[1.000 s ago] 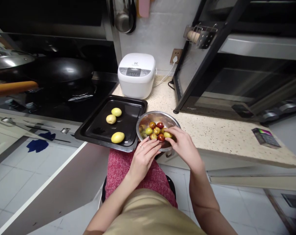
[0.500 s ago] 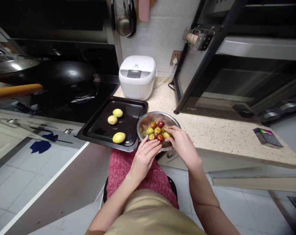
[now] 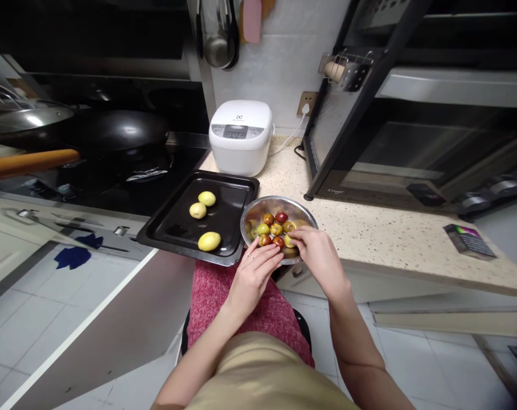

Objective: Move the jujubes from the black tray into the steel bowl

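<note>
A steel bowl (image 3: 243,230) holds several small jujubes (image 3: 281,217), some red-brown, some green and yellow. My left hand (image 3: 253,273) lies at the bowl's near rim with its fingers stretched out, a ring on one finger. Over the right side of the bowl, the fingers of my right hand (image 3: 320,254) are closed round a yellow-green jujube (image 3: 288,241). Its far side is partly hidden by the fingertips. Left of the bowl, a black baking tray (image 3: 179,219) carries three yellow oval fruits (image 3: 209,241).
Behind the tray stands a white rice cooker (image 3: 240,139). A wok (image 3: 122,128) sits on the stove to the left, its wooden handle (image 3: 32,164) jutting out. An oven (image 3: 395,148) occupies the right, with a small dark box (image 3: 469,241) on the counter.
My right hand has shifted slightly, its fingertips drawing down and closer round a jujube at the bowl's right side. The left hand stays at the rim. The whole view has moved a little.
</note>
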`<move>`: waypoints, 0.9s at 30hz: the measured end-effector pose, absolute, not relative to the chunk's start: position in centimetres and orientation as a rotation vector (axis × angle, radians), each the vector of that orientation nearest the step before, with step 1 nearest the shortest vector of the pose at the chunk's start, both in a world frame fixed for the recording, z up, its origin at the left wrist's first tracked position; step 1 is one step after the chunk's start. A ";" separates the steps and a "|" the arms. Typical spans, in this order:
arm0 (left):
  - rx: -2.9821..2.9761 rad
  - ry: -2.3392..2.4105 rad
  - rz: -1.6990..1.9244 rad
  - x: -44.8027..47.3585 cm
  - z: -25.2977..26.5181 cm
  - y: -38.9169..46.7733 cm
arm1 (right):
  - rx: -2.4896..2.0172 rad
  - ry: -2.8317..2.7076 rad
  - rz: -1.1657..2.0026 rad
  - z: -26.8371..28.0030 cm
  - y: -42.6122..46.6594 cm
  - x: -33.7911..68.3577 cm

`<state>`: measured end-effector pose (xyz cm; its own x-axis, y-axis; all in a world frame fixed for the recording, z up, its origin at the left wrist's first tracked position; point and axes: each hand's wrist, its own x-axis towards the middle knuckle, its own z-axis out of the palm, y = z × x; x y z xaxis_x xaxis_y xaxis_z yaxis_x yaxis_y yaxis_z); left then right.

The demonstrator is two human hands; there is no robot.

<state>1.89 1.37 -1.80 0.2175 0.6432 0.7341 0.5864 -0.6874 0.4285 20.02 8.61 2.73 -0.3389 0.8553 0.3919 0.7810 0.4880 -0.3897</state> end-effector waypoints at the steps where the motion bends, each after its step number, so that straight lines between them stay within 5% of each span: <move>1: 2.406 1.213 1.497 1.9 -1.8 1.4 | -1.326 -2.187 0.165 2.7 8.5 20.1; 14: 2.369 1.241 1.453 1.5 -0.9 1.1 | -1.111 -2.150 -0.015 0.9 5.6 21.2; 19: 2.113 1.760 1.551 -2.9 0.8 0.9 | -0.952 -2.023 -0.039 0.6 4.9 21.6; 27: 1.784 2.352 0.865 -8.3 2.8 0.6 | -0.883 -1.964 -0.019 -0.1 4.4 20.8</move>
